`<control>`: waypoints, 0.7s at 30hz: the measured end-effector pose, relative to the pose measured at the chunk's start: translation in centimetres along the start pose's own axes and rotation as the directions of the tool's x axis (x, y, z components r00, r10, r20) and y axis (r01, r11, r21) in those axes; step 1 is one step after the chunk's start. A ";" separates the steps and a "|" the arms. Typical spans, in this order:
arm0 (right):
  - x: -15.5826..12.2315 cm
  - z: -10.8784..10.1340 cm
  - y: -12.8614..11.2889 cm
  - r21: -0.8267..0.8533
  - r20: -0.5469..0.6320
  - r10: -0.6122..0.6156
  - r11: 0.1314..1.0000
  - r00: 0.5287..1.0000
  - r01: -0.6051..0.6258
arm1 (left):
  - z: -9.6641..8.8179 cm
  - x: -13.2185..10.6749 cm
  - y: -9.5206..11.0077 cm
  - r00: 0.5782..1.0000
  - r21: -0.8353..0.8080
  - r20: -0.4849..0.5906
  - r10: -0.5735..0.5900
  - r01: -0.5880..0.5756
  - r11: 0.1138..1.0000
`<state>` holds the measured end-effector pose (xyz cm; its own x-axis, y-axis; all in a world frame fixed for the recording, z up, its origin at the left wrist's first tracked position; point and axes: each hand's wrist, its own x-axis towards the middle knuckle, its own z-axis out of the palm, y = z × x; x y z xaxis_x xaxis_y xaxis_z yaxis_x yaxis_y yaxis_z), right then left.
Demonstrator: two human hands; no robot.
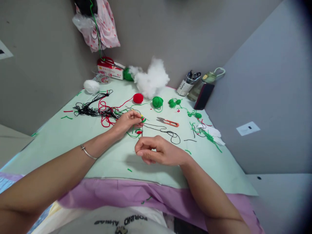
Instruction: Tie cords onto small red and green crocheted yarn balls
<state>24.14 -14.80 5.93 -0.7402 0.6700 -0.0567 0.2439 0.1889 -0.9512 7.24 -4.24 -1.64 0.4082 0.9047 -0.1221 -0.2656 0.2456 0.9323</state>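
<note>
My left hand [128,123] pinches a small red and green crochet piece [142,119] above a pale green mat [73,139]. A silver bangle sits on that wrist. A thin black thread [161,129] runs from the piece down to my right hand [158,151], whose fingers are pinched together on it. A second small red and green piece [138,132] lies on the mat just below my left hand. Orange thread snips [168,122] lie right of the hands.
A tangle of black and red yarn [97,110] lies at the left. A red yarn ball [138,98], a green ball [157,102], white stuffing [152,79], a pen jar [186,85], a bottle [203,85] and green scraps [207,133] stand farther back and right.
</note>
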 end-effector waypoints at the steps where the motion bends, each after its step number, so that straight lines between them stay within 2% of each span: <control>1: 0.0 -0.4 0.3 -0.015 0.010 0.010 1.000 1.000 -0.010 | 0.0 0.0 0.1 1.000 -0.005 0.005 -0.014 0.014 1.000; 3: 0.0 -1.7 1.4 -0.100 -0.065 0.038 0.994 0.997 -0.044 | 0.0 -0.1 0.2 0.999 -0.020 0.014 -0.041 0.041 0.999; 4: 0.0 -2.5 2.2 -0.184 -0.170 0.051 0.979 0.984 -0.083 | 0.0 -0.1 0.3 0.999 -0.027 0.021 -0.050 0.051 0.998; 5: -0.1 -3.4 3.1 -0.295 -0.318 0.056 0.943 0.946 -0.155 | 0.0 -0.2 0.4 0.998 -0.035 0.030 -0.055 0.056 0.998; 6: -0.3 -4.3 4.2 -0.414 -0.480 0.042 0.870 0.876 -0.269 | 0.0 -0.2 0.4 0.997 -0.040 0.040 -0.058 0.060 0.997; 7: -0.4 -5.2 5.2 -0.512 -0.611 0.016 0.754 0.791 -0.411 | 0.0 -0.2 0.4 0.997 -0.042 0.050 -0.060 0.062 0.997; 8: -0.6 -6.1 6.2 -0.574 -0.695 -0.012 0.611 0.719 -0.545 | 0.0 -0.2 0.4 0.996 -0.043 0.059 -0.062 0.065 0.997; 9: -0.8 -6.8 7.2 -0.607 -0.727 -0.012 0.479 0.686 -0.634 | 0.0 -0.2 0.4 0.996 -0.043 0.066 -0.066 0.069 0.997; 10: -1.0 -7.4 8.0 -0.625 -0.738 0.006 0.371 0.675 -0.687 | 0.0 -0.2 0.4 0.995 -0.042 0.071 -0.070 0.073 0.996; 12: -1.3 -8.2 9.1 -0.648 -0.728 0.070 0.253 0.682 -0.718 | 0.0 -0.2 0.4 0.995 -0.034 0.070 -0.073 0.075 0.997; 14: -1.5 -8.6 9.6 -0.652 -0.721 0.104 0.234 0.685 -0.721 | 0.0 -0.2 0.5 0.996 -0.020 0.059 -0.063 0.065 0.998; 17: -1.6 -9.0 9.6 -0.613 -0.751 0.068 0.300 0.657 -0.731 | 0.1 -0.2 0.5 0.998 -0.019 0.039 -0.054 0.055 0.998; 19: -1.6 -9.1 9.4 -0.575 -0.776 -0.009 0.423 0.631 -0.700 | 0.2 -0.2 0.4 0.997 -0.045 0.037 -0.065 0.067 0.997; 21: -1.4 -8.9 9.0 -0.528 -0.780 -0.077 0.614 0.621 -0.587 | 0.2 -0.3 0.4 0.996 -0.075 0.037 -0.078 0.080 0.994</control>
<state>32.96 -7.68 0.11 0.0105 0.9614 0.2750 0.9148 0.1018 -0.3908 7.23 -4.47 -1.14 0.4595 0.8694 -0.1816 -0.2966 0.3430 0.8913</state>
